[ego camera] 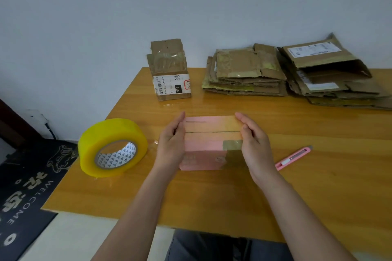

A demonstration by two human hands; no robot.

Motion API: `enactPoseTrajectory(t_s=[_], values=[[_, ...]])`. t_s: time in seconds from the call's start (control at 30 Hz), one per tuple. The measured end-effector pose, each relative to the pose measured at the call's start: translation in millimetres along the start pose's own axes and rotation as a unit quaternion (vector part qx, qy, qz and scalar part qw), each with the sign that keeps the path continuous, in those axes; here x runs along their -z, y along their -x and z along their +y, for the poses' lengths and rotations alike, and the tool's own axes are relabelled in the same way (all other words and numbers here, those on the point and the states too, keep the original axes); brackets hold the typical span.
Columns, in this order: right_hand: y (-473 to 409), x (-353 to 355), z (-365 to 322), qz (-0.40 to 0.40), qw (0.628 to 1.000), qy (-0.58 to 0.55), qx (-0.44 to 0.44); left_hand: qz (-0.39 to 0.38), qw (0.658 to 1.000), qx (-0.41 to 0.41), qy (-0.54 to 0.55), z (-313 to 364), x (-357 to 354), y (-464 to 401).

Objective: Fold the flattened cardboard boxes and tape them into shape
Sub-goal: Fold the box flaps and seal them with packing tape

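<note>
A small pink cardboard box (209,133) stands on the wooden table (212,197) in front of me, its two top flaps closed with a dark seam between them. My left hand (170,144) presses flat against its left side, fingers straight. On the box's right side, my right hand (255,146) presses the same way. A patch of brown tape shows on the box's front right corner. A big yellow tape roll (112,147) lies to the left of the box. A pink utility knife (293,158) lies to the right.
A taped brown box (169,70) with a shipping label stands at the back. Two stacks of flattened cardboard boxes (246,72) (333,74) lie at the back right, against the wall. A dark welcome mat (27,178) covers the floor on the left.
</note>
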State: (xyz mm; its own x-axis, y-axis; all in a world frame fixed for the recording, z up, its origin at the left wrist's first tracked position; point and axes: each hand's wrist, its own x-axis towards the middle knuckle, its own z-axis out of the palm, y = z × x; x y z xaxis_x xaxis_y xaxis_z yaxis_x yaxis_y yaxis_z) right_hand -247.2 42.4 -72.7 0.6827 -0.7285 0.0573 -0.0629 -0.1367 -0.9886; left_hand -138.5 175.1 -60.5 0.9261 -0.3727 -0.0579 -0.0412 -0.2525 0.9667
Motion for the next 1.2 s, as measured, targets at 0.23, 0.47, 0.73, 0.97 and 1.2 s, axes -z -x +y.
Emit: enactPoseTrajectory(t_s=[0.23, 0.47, 0.73, 0.97, 1.2], values=[[-4, 4, -11, 0.033, 0.941, 0.307, 0.139, 0.077, 0.920, -0.238, -0.302, 19, 24, 15], [15, -10, -20, 0.056, 0.902, 0.366, 0.224, 0.282, 0.864, -0.341, -0.238, -2, 79, 45], [42, -61, -26, 0.041, 0.861, 0.375, 0.343, 0.266, 0.953, -0.052, -0.137, -43, 119, 50], [40, -83, -20, 0.030, 0.862, 0.382, 0.332, 0.215, 0.976, 0.034, 0.014, -64, 133, 40], [42, -87, -18, 0.021, 0.863, 0.404, 0.303, 0.231, 0.970, 0.018, 0.068, -65, 117, 27]])
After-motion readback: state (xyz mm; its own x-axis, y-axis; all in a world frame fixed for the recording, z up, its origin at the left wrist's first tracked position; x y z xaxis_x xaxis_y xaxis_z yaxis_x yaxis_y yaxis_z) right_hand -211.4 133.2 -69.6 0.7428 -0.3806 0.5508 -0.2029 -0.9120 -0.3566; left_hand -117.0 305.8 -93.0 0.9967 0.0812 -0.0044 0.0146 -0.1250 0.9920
